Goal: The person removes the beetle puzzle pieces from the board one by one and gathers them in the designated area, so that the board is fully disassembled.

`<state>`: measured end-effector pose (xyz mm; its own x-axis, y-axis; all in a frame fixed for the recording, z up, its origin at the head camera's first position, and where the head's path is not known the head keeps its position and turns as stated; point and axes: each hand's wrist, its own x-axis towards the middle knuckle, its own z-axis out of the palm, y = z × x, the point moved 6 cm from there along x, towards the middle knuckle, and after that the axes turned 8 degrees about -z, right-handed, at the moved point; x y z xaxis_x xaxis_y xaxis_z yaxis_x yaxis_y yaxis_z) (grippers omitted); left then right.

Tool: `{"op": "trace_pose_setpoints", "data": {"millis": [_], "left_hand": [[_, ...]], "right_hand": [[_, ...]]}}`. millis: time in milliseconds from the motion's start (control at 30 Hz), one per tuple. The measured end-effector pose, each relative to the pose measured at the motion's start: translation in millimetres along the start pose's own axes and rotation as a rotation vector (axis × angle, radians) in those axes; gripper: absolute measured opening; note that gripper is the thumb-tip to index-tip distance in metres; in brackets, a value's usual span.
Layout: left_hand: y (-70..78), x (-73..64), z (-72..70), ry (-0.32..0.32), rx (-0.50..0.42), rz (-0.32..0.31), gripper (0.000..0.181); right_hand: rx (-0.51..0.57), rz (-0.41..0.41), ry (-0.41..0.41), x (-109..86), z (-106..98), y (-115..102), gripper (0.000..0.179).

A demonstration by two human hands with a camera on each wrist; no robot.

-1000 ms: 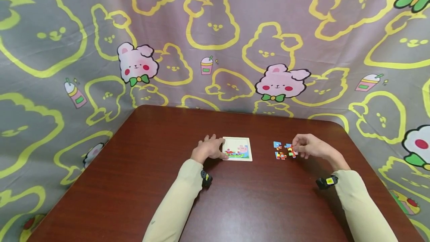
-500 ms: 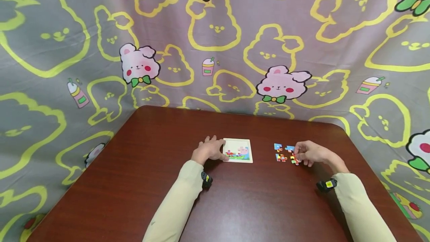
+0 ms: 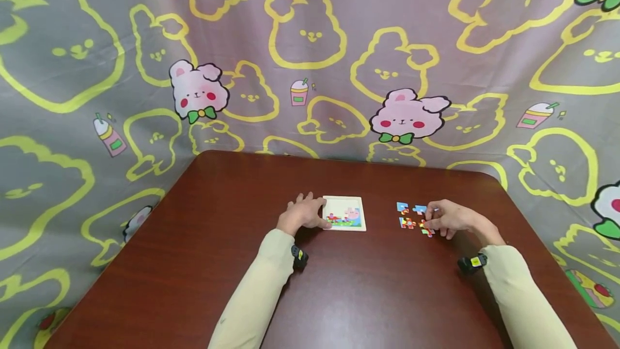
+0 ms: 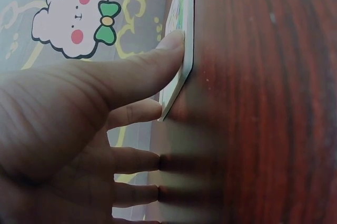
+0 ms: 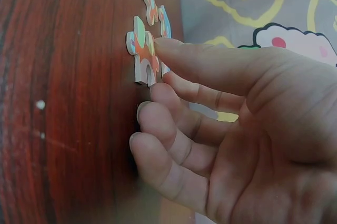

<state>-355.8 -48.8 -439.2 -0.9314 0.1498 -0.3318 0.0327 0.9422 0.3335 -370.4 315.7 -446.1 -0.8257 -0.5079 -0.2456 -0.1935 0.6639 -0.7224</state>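
Observation:
A square puzzle tray (image 3: pixel 336 206) with a cream border lies on the table, its lower part filled with a pig picture. My left hand (image 3: pixel 304 213) is at its left side, thumb (image 4: pixel 171 50) resting on the near corner and index fingertip against the edge; the other fingers extend over the table. To the right, my right hand (image 3: pixel 450 217) pinches a red-orange jigsaw piece (image 5: pixel 142 58) with thumb and index finger, low at the tabletop, while its other fingers curl loosely. Beside it are more loose jigsaw pieces: one lower left (image 3: pixel 408 223), one upper left (image 3: pixel 402 208) and a blue one (image 3: pixel 419 209).
The dark reddish-brown table (image 3: pixel 363 284) has rounded far corners. A grey cloth (image 3: pixel 310 123) with yellow outlines and pink bunny faces hangs behind and around it. Each wrist carries a small black camera, such as the one on the right wrist (image 3: pixel 471 264).
My right hand has shifted slightly toward me and right, drawing its jigsaw piece away from the blue piece above it. My left hand stays at the tray.

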Motion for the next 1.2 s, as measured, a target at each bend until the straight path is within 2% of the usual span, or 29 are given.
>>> {"op": "trace_pose_setpoints", "data": {"millis": [333, 633, 800, 1000, 1200], "left_hand": [[-0.1, 0.4, -0.3, -0.009, -0.01, 0.004, 0.075], [-1.9, 0.2, -1.4, 0.004, -0.001, -0.006, 0.075], [-1.5, -1.3, 1.6, -0.006, 0.01, -0.003, 0.076], [-1.2, -0.5, -2.5, 0.008, 0.01, 0.004, 0.075], [-1.3, 1.1, -3.3, 0.001, 0.02, 0.004, 0.075]], "right_hand": [[-0.026, 0.011, -0.018, 0.6, 0.5, -1.3, 0.025], [-0.06, 0.041, 0.024, 3.1, -1.2, -0.3, 0.022], [-0.071, 0.04, 0.011, 1.5, 0.0, -1.7, 0.02], [-0.117, -0.063, 0.023, 12.2, -2.1, -29.5, 0.02], [-0.08, -0.172, 0.012, 27.9, 4.2, -58.0, 0.02]]}}
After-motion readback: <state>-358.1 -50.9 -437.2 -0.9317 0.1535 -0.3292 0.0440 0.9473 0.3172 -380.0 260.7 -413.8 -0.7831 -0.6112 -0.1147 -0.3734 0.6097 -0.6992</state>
